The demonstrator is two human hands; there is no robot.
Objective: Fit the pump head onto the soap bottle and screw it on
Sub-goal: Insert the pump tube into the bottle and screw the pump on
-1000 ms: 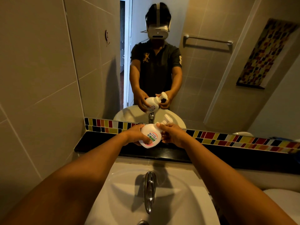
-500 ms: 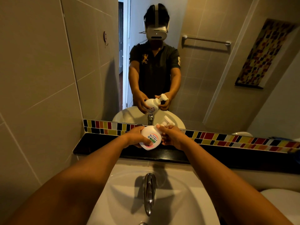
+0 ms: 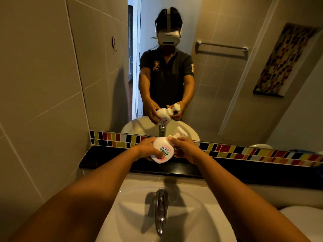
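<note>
A white soap bottle (image 3: 163, 149) with a green and pink label is tilted to the right above the black ledge. My left hand (image 3: 146, 149) wraps around its body from the left. The white pump head (image 3: 180, 134) sits on the bottle's neck, its nozzle pointing up and right. My right hand (image 3: 185, 148) grips the pump's collar at the neck, fingers closed around it. The mirror ahead shows the same hold from the other side.
A black ledge (image 3: 108, 163) runs along the wall under a strip of coloured tiles (image 3: 244, 151). Below my arms lies a white basin (image 3: 192, 215) with a chrome tap (image 3: 161, 210). A tiled wall stands close on the left.
Both hands and the bottle stay in nearly the same place. My right hand's grip on the pump collar has shifted slightly.
</note>
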